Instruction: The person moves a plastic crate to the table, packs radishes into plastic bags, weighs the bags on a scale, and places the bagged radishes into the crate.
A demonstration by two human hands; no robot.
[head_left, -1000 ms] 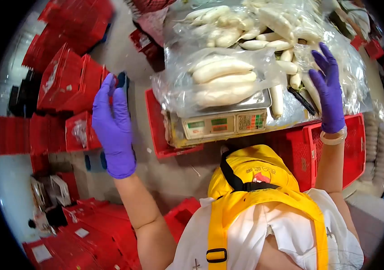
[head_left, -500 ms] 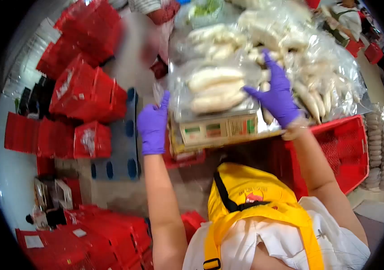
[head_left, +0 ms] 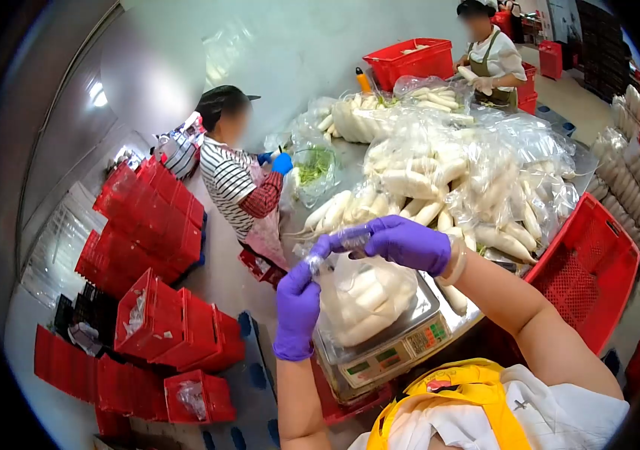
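A clear plastic bag of white radishes (head_left: pixel 368 304) rests on the metal pan of a digital scale (head_left: pixel 428 337). My left hand (head_left: pixel 297 307), in a purple glove, is closed on the gathered top of the bag at its left side. My right hand (head_left: pixel 408 244), gloved the same way, grips the stretched plastic at the upper right, its fingers curled. The film is drawn tight between the two hands, above the radishes. Just beyond my right hand lies a big heap of white radishes (head_left: pixel 410 184), partly under loose plastic bags.
Across the table stand a person in a striped shirt (head_left: pixel 226 176), near a bag of green leaves (head_left: pixel 316 165), and another in an apron (head_left: pixel 496 64). A red crate (head_left: pixel 590 262) is at the right; stacked red crates (head_left: pixel 147 225) fill the left.
Both hands were open and apart beside the bag; now they are closed on its top and nearer each other. The head view has tilted up, bringing the co-workers and back wall into sight.
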